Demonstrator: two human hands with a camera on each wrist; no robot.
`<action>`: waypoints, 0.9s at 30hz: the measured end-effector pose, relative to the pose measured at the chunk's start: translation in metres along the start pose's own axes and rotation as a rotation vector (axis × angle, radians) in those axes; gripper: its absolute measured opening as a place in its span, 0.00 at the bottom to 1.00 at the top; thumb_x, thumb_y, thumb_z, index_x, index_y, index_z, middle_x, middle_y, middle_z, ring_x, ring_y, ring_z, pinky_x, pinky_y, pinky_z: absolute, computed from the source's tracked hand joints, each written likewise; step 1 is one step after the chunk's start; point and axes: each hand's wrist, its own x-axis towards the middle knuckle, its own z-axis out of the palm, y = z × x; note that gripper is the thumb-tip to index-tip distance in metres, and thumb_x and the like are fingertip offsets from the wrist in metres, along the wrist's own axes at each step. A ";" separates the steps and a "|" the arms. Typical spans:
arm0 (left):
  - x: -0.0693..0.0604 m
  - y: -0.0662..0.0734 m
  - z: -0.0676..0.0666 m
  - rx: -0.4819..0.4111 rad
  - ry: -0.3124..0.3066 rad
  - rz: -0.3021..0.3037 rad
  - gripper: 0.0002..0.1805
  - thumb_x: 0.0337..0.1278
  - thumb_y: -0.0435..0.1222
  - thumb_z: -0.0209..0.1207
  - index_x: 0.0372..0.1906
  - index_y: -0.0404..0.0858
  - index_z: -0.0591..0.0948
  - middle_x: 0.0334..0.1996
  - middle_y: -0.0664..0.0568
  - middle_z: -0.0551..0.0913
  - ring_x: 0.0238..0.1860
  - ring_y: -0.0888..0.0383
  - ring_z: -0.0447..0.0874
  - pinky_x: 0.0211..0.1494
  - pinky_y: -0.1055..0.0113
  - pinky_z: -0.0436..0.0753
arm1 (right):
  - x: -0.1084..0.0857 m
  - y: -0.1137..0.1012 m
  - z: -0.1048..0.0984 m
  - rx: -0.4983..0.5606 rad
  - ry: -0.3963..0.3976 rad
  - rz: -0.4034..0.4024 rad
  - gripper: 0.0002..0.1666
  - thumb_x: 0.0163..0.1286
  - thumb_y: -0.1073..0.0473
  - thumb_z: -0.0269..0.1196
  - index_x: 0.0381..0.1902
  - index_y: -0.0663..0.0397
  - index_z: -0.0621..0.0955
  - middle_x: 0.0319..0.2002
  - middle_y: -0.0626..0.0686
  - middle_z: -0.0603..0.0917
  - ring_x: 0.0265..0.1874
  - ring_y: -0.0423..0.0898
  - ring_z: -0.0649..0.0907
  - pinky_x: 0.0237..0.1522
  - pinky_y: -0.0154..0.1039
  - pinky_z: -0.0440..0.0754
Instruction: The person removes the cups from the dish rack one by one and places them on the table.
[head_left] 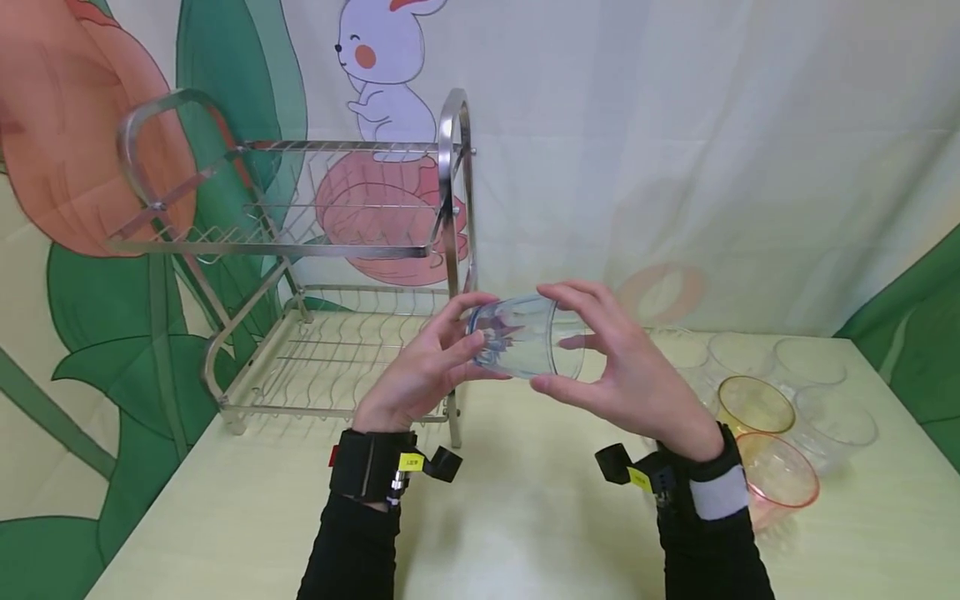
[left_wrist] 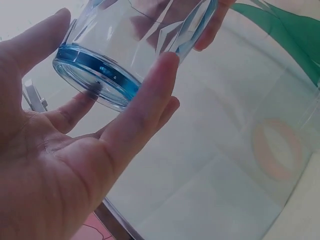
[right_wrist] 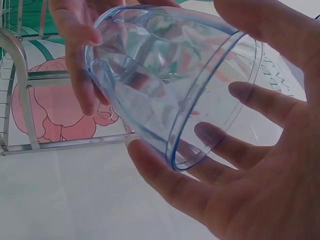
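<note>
A clear bluish drinking glass lies sideways in the air between both hands, its rim to the right. My left hand grips it round the base; the left wrist view shows the blue-tinted base between thumb and fingers. At the rim end, my right hand holds the glass with thumb and fingers spread round the rim. Faceted sides show in the right wrist view. Both hands are above the table, to the right of the metal rack.
A two-tier metal dish rack stands at the left on the pale table. At the right stand several clear glasses, a yellow glass and a pink-orange glass. A printed curtain hangs behind.
</note>
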 end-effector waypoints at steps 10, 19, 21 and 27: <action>0.004 -0.009 0.008 -0.022 -0.002 0.000 0.45 0.54 0.50 0.68 0.72 0.44 0.60 0.65 0.38 0.65 0.59 0.42 0.73 0.56 0.42 0.77 | -0.006 -0.001 -0.016 -0.054 -0.021 0.025 0.45 0.57 0.59 0.74 0.71 0.47 0.67 0.65 0.48 0.66 0.58 0.45 0.73 0.50 0.40 0.82; -0.001 -0.011 0.009 0.300 0.080 -0.063 0.34 0.64 0.41 0.63 0.71 0.47 0.62 0.65 0.43 0.66 0.64 0.48 0.70 0.55 0.53 0.81 | -0.028 0.006 -0.043 -0.211 -0.042 0.035 0.47 0.55 0.60 0.75 0.71 0.49 0.67 0.64 0.50 0.66 0.58 0.47 0.73 0.47 0.42 0.83; -0.003 -0.009 0.009 0.376 0.086 -0.080 0.33 0.65 0.40 0.62 0.71 0.48 0.62 0.65 0.45 0.66 0.65 0.49 0.70 0.56 0.54 0.80 | -0.034 0.009 -0.049 -0.258 -0.057 0.029 0.47 0.54 0.61 0.76 0.71 0.49 0.67 0.64 0.50 0.67 0.58 0.47 0.73 0.46 0.41 0.83; -0.013 0.000 0.010 0.655 0.133 -0.154 0.36 0.60 0.49 0.65 0.71 0.56 0.62 0.67 0.53 0.66 0.69 0.56 0.64 0.63 0.51 0.73 | -0.051 0.013 -0.068 -0.354 -0.091 0.061 0.49 0.53 0.59 0.77 0.71 0.46 0.67 0.64 0.49 0.67 0.55 0.44 0.74 0.44 0.36 0.83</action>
